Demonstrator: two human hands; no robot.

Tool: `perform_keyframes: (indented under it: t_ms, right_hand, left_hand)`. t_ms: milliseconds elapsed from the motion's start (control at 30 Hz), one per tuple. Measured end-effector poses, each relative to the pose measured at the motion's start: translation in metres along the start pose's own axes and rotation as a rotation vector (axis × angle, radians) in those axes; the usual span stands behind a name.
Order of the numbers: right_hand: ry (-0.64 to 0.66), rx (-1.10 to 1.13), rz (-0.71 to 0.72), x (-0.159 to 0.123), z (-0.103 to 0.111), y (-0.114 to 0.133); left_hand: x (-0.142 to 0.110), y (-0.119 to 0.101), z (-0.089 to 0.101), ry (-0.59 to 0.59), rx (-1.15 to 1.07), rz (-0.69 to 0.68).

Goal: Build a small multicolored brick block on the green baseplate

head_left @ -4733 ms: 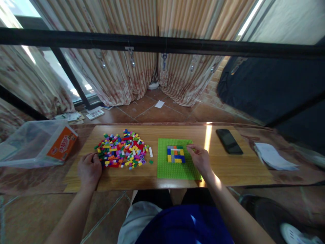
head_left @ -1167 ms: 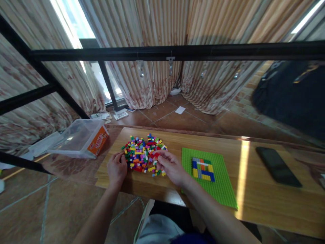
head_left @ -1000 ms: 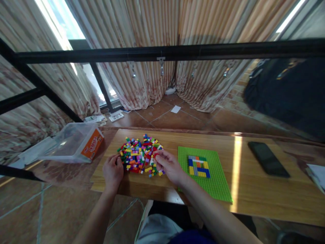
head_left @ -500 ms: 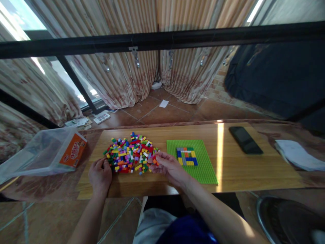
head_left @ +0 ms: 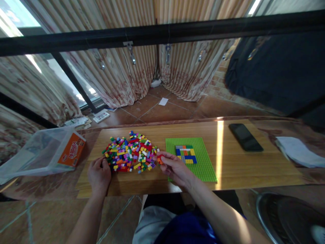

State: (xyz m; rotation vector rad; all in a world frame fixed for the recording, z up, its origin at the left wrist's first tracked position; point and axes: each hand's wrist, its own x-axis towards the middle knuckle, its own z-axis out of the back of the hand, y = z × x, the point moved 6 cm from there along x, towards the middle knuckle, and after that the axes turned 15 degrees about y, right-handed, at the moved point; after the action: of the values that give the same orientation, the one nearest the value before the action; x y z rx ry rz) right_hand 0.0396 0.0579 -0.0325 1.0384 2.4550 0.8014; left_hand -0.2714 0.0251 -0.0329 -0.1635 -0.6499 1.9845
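Observation:
A heap of small coloured bricks (head_left: 129, 151) lies on the wooden board (head_left: 243, 166). Right of it sits a green baseplate (head_left: 203, 169) with a small block of blue, yellow, grey and orange bricks (head_left: 186, 154) built on it. My right hand (head_left: 172, 166) is between heap and baseplate, its fingers pinched on a small orange brick (head_left: 159, 159). My left hand (head_left: 98, 173) rests curled at the heap's near left edge; whether it holds anything is hidden.
A clear plastic box with an orange label (head_left: 43, 152) lies on its side at the left. A black phone (head_left: 245, 136) and white paper (head_left: 297, 151) are at the right. A black bar (head_left: 162, 34) crosses above.
My right hand left the baseplate, reached into the heap and now lifts an orange brick away toward the baseplate. My left hand stayed at the heap's left edge.

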Motion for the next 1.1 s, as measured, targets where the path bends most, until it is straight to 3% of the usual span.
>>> perform_keyframes:
  t_ms: [300, 633, 1100]
  right_hand:
    - [-0.061, 0.072, 0.029, -0.004, 0.003, 0.002]
    - [-0.098, -0.272, 0.095, -0.006, 0.009, 0.003]
    - [-0.120, -0.022, 0.071, -0.005, 0.012, 0.000]
  left_hand:
    - [0.001, 0.000, -0.001, 0.001, 0.021, -0.001]
    - [-0.001, 0.001, -0.002, -0.004, 0.029, -0.015]
    - [-0.001, 0.001, -0.001, -0.012, 0.018, -0.005]
